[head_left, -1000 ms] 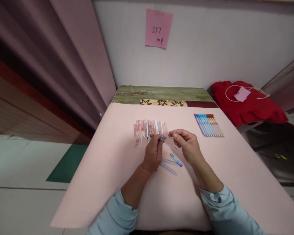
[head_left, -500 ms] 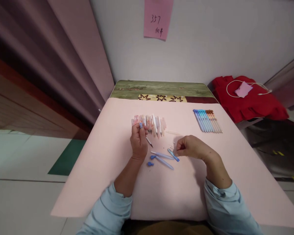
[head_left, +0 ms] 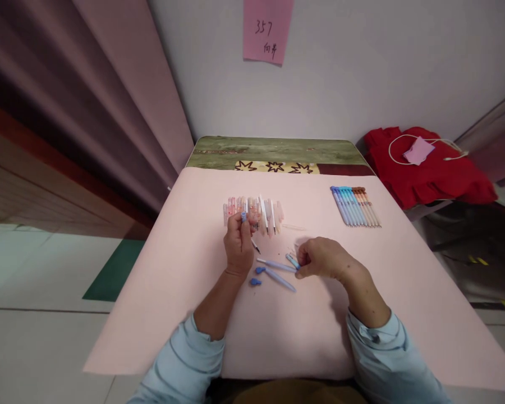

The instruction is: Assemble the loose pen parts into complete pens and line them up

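My left hand [head_left: 238,247] is closed in a pinch around a small light-blue pen part [head_left: 243,216], held upright above the row of pen pieces. A white refill with a dark tip [head_left: 256,246] shows just below those fingers; whether they grip it I cannot tell. My right hand [head_left: 320,258] is low over the table, thumb and fingertips closed about the end of a short blue printed pen barrel section [head_left: 292,260]. Left of it lie a pale-blue barrel with a white refill end [head_left: 278,265], another pale-blue barrel [head_left: 281,279] and two blue caps, one [head_left: 256,282] nearest me.
Clear and pinkish pen parts with white refills [head_left: 263,216] lie in a row behind my left hand. A neat row of blue and brown pens [head_left: 356,206] rests at the right. Tiny pieces and a clear thin tube [head_left: 293,227] lie on the pink sheet [head_left: 286,336].
My right hand has moved slightly left and down, its fingers now covering the end of the blue barrel section. My left hand still holds the light-blue part, raised as before.
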A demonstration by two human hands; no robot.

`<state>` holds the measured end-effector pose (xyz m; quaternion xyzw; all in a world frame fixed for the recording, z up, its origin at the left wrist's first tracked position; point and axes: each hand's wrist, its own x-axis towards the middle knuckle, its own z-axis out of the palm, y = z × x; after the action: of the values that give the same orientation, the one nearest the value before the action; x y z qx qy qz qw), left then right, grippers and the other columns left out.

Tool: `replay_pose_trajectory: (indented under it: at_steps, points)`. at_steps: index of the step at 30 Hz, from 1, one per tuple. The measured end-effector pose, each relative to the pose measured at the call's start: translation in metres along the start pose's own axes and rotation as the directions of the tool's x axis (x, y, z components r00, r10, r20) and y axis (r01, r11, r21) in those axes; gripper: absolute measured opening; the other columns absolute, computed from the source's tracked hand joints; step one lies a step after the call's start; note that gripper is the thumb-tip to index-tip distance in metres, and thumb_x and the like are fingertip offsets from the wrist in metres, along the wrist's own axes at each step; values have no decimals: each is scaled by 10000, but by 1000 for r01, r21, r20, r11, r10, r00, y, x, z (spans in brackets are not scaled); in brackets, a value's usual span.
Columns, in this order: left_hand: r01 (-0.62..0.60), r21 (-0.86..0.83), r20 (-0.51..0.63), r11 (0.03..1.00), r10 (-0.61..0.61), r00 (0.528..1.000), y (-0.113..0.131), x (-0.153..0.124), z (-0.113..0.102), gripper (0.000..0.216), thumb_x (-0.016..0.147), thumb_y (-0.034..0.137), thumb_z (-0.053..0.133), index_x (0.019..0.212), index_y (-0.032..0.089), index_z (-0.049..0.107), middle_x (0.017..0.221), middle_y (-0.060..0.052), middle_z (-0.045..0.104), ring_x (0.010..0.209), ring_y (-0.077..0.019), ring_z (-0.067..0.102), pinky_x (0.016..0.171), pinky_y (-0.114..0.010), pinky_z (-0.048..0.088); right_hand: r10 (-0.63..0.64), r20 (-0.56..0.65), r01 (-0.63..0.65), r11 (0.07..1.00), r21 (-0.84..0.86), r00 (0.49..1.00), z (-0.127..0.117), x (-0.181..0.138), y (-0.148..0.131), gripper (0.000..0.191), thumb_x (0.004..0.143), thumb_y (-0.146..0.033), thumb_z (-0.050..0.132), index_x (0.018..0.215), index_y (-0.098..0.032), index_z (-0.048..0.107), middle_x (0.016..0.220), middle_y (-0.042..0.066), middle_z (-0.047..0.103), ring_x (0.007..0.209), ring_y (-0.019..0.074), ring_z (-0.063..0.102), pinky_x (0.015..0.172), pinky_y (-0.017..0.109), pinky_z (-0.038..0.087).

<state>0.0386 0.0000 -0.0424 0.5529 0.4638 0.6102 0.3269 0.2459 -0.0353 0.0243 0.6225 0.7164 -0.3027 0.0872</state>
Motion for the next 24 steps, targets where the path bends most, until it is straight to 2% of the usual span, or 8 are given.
replay_pose_trajectory:
  at_steps: [7,11,16,20,24]
  points:
    - [-1,8,3,1000,1,1000,-2,1,-1,230,985,420,446,1055,219,534,900,-37,665,704,-123,604,689,-265,518,-68,23,67,996,67,997,-3,-1,6,139,641,-333,754,647,-235,656,635,-34,656,596,137,551,550,264,322]
    - [-8,26,16,1000,7,1000,-2,0,-2,215,990,404,440,1060,223,532,908,-36,673,704,-121,605,692,-263,516,-142,7,138,971,196,990,-2,-1,17,167,692,-354,717,685,-212,628,627,-28,624,574,127,512,550,257,339]
    - [-1,29,10,1000,1,1000,-3,0,-2,216,988,405,447,1063,222,534,902,-36,675,709,-122,605,692,-258,511,-247,-30,225,816,532,969,-3,-4,27,215,788,-400,648,775,-192,594,642,-25,603,599,117,515,564,235,389]
    - [-12,22,7,1000,11,1000,-3,0,-2,215,988,405,446,1061,222,531,908,-36,675,702,-120,604,688,-259,511,-197,-124,231,748,622,972,-3,-2,27,230,833,-401,604,788,-176,600,679,-8,615,614,115,527,594,243,425]
    - [-12,23,4,1000,12,1000,-2,0,-2,222,988,407,444,1065,219,532,901,-37,675,697,-120,604,674,-259,511,-180,-78,178,648,740,981,-4,0,24,300,872,-442,558,933,-156,625,850,64,702,676,128,608,665,273,501]
